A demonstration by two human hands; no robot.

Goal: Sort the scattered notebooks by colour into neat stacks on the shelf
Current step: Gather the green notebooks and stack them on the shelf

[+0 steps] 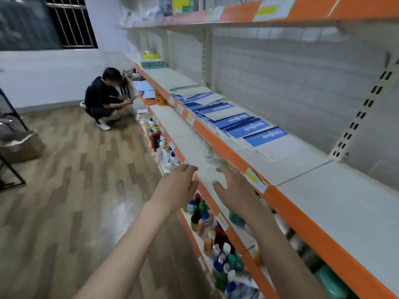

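Currently, the notebooks [228, 117] lie flat on the upper grey shelf [323, 203], fanned in 1 overlapping row. The row's long axis runs along the shelf from the near end, at a blue cover reading "Notebook" [266, 135], to the far end beside grey and pale covers [194, 90]. The cover lettering reads upside down from the camera, so each top edge points toward the shelf's orange front lip [218, 137]. Individual notebooks sit skewed against one another, not squared.

The left hand [179, 184] and the right hand [235, 186] hover over the lower grey shelf [183, 130], near its front edge, well apart from the notebooks. Both hands are empty, with fingers spread and nothing clasped. The left fingertips [191, 168] are just beside the lower shelf's lip; contact cannot be determined.

Motion blur softens the shelf surface between the hands. Bottles [222, 251] on the shelves below are partly hidden by the forearms and the shelf lips, and their labels are illegible. Items on the top shelf [183, 5] are cut off by the frame edge. A crouching person [103, 98] in black is at the far end of the aisle, on the wood-pattern floor [75, 190].
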